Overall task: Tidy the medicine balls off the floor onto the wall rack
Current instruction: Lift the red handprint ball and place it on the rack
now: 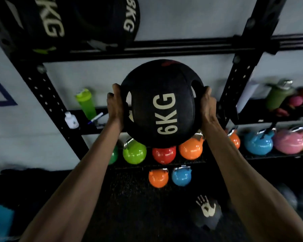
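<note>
A person holds a black medicine ball (162,103) marked "6KG" up in front of a black wall rack (182,47), the left hand (115,105) and right hand (207,106) each clasped around a side handle. The ball hangs below the rack's upper rail, where two larger black balls (87,20), one seemingly marked "8KG" though blurred, sit at the left end. Coloured kettlebells (163,154) line the lowest shelf; a green shaker bottle (86,102) stands at the middle shelf's left end.
</note>
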`<state>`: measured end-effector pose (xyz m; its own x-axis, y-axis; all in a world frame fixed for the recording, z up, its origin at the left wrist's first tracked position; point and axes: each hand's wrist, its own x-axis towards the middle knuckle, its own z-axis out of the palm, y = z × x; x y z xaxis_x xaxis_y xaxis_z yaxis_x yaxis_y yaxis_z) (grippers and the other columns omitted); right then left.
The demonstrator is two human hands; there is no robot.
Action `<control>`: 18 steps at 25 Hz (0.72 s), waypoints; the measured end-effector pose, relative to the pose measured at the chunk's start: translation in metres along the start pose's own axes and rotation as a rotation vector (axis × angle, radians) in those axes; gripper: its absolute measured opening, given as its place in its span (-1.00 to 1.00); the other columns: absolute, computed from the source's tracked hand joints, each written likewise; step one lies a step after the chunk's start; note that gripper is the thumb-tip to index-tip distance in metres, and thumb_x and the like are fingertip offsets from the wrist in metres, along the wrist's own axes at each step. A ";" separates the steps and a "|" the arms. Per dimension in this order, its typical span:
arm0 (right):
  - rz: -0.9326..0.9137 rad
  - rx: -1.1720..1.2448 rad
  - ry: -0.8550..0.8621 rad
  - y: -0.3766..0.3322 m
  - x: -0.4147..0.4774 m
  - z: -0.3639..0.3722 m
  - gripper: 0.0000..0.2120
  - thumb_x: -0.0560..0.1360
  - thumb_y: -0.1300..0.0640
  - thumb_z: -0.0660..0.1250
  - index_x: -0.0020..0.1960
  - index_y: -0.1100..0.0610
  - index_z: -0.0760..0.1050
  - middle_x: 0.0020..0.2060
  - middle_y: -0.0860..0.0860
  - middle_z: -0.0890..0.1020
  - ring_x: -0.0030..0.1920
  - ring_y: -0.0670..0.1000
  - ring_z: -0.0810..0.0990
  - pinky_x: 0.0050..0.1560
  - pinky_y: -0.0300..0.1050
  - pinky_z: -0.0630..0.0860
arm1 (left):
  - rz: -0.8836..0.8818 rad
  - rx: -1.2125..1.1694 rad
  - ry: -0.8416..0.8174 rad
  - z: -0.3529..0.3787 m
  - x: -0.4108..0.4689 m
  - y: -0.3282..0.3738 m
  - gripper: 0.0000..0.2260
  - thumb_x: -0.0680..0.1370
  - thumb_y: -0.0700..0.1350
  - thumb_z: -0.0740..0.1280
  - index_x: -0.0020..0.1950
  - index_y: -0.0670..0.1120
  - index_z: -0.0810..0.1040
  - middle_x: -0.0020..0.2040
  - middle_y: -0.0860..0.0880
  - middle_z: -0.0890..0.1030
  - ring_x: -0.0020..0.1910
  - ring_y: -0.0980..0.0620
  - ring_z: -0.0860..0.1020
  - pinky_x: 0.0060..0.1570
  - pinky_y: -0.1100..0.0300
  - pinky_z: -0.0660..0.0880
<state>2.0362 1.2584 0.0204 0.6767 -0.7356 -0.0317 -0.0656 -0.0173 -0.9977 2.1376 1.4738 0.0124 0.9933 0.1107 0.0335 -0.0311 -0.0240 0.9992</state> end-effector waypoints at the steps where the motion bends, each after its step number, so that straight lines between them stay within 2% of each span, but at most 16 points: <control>1: -0.063 -0.001 0.001 -0.022 0.001 0.000 -0.54 0.69 -0.06 -0.02 -0.28 0.13 0.34 -0.37 0.00 0.42 -0.38 -0.03 0.37 -0.39 -0.19 0.32 | 0.027 -0.062 0.015 -0.001 0.003 0.021 -0.73 0.64 0.10 0.08 -0.02 -0.09 0.38 0.02 -0.22 0.55 -0.17 -0.05 0.55 -0.37 0.18 0.41; 3: -0.180 -0.020 0.015 -0.066 0.005 0.002 -0.55 0.70 -0.01 -0.04 -0.31 0.11 0.32 -0.37 -0.01 0.44 -0.39 -0.06 0.37 -0.46 -0.26 0.34 | 0.078 -0.165 0.020 -0.005 0.003 0.065 -0.63 0.65 0.11 0.07 0.07 -0.19 0.42 -0.13 -0.15 0.50 -0.42 0.11 0.51 -0.49 0.30 0.38; 4: -0.220 -0.017 0.020 -0.087 0.004 0.002 -0.55 0.70 -0.01 -0.04 -0.30 0.11 0.34 -0.35 0.00 0.46 -0.39 -0.07 0.39 -0.48 -0.29 0.34 | 0.103 -0.208 0.009 -0.007 0.004 0.082 -0.55 0.63 0.15 0.08 0.11 -0.25 0.43 -0.15 -0.14 0.50 -0.43 0.11 0.51 -0.47 0.31 0.40; 5: -0.255 0.007 0.013 -0.104 0.008 0.003 -0.56 0.69 -0.02 -0.03 -0.28 0.11 0.36 -0.33 0.01 0.48 -0.37 -0.07 0.41 -0.45 -0.27 0.36 | 0.133 -0.251 -0.006 -0.008 0.007 0.097 -0.43 0.58 0.22 0.10 0.18 -0.29 0.45 -0.12 -0.14 0.55 -0.34 0.06 0.57 -0.36 0.27 0.47; 7: -0.313 0.046 -0.005 -0.131 0.015 0.006 -0.58 0.68 -0.02 -0.01 -0.29 0.11 0.32 -0.31 0.02 0.47 -0.36 -0.04 0.40 -0.36 -0.16 0.35 | 0.195 -0.302 0.003 -0.009 0.014 0.123 -0.25 0.42 0.35 0.13 0.28 -0.25 0.49 0.08 -0.12 0.65 -0.01 -0.08 0.65 0.07 0.04 0.59; 8: -0.335 0.058 -0.014 -0.141 0.019 0.008 -0.59 0.68 -0.03 0.00 -0.30 0.11 0.28 -0.32 0.02 0.45 -0.34 -0.02 0.38 -0.33 -0.14 0.34 | 0.227 -0.313 0.022 -0.008 0.018 0.133 -0.21 0.37 0.37 0.13 0.32 -0.23 0.49 0.18 -0.15 0.64 0.13 -0.12 0.62 0.24 -0.07 0.53; 9: -0.360 0.079 -0.031 -0.151 0.024 0.009 -0.60 0.67 -0.03 0.00 -0.29 0.11 0.25 -0.32 0.02 0.42 -0.33 0.00 0.36 -0.29 -0.13 0.33 | 0.242 -0.325 0.036 -0.006 0.024 0.142 -0.18 0.34 0.38 0.13 0.34 -0.22 0.48 0.23 -0.16 0.62 0.20 -0.14 0.59 0.31 -0.13 0.48; 12: -0.402 0.140 -0.086 -0.172 0.043 0.013 -0.60 0.68 -0.02 -0.03 -0.28 0.10 0.25 -0.32 0.01 0.42 -0.32 -0.02 0.36 -0.28 -0.12 0.35 | 0.296 -0.309 0.074 0.000 0.022 0.175 -0.24 0.38 0.36 0.13 0.33 -0.19 0.47 0.25 -0.11 0.59 0.23 -0.09 0.55 0.36 -0.09 0.43; 15: -0.438 0.167 -0.143 -0.185 0.073 0.018 -0.60 0.69 0.01 -0.04 -0.29 0.09 0.26 -0.35 0.00 0.41 -0.34 -0.02 0.35 -0.27 -0.12 0.35 | 0.320 -0.273 0.106 0.017 0.027 0.194 -0.52 0.61 0.19 0.10 0.31 -0.16 0.39 0.25 -0.08 0.52 0.23 -0.07 0.50 0.35 0.02 0.39; 18: -0.443 0.184 -0.197 -0.196 0.118 0.023 -0.61 0.68 -0.01 -0.03 -0.27 0.11 0.28 -0.33 0.04 0.41 -0.29 0.00 0.38 -0.18 -0.08 0.37 | 0.330 -0.245 0.138 0.041 0.042 0.201 -0.63 0.64 0.15 0.08 0.27 -0.11 0.34 0.18 -0.05 0.50 0.19 -0.05 0.49 0.30 0.04 0.40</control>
<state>2.1459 1.1902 0.2104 0.7367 -0.5432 0.4029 0.3762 -0.1659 -0.9116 2.1772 1.4325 0.2135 0.9020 0.2691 0.3376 -0.3864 0.1547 0.9092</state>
